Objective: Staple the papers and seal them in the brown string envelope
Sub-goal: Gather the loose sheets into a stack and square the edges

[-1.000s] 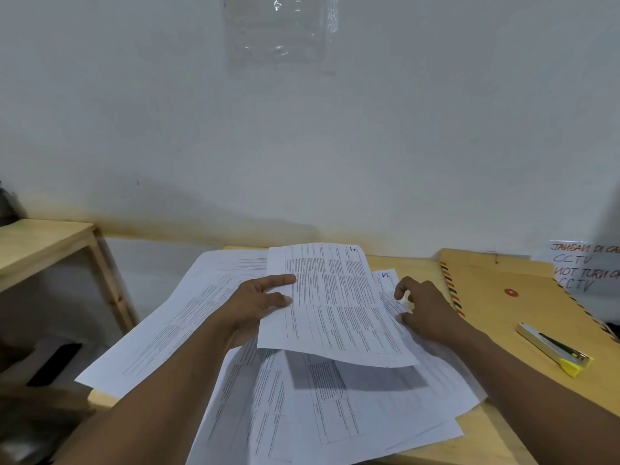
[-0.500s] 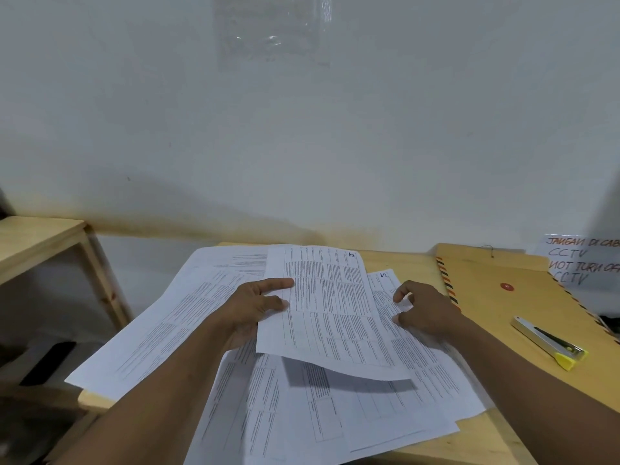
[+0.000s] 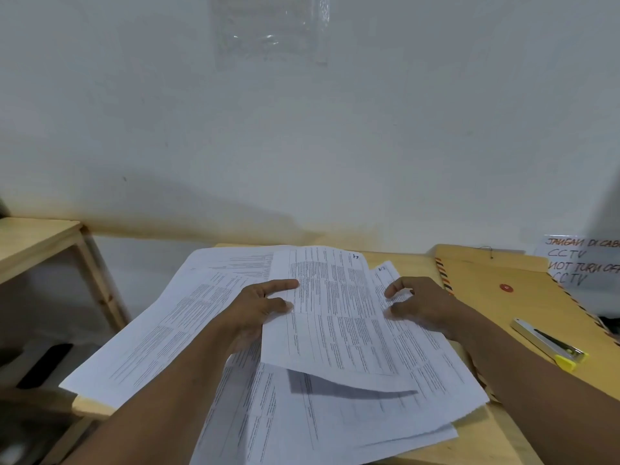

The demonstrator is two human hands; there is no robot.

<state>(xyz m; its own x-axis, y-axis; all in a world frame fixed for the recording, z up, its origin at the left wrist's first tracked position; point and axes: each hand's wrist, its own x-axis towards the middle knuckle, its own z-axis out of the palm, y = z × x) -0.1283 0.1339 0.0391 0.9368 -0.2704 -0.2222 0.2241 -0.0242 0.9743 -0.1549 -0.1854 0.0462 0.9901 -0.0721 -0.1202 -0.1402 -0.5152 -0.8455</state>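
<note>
Head camera: I see the job barely begun, the papers (image 3: 302,414) fanned loose across the wooden table (image 3: 496,441), none stapled by my reading, while the stapler (image 3: 550,344) lies untouched on the brown string envelope (image 3: 523,303) to the right. My left hand (image 3: 258,310) pinches one sheet (image 3: 335,317) raised off the pile; my right hand (image 3: 422,303) rests half-curled on the sheets beneath, gripping nothing I can make out.
</note>
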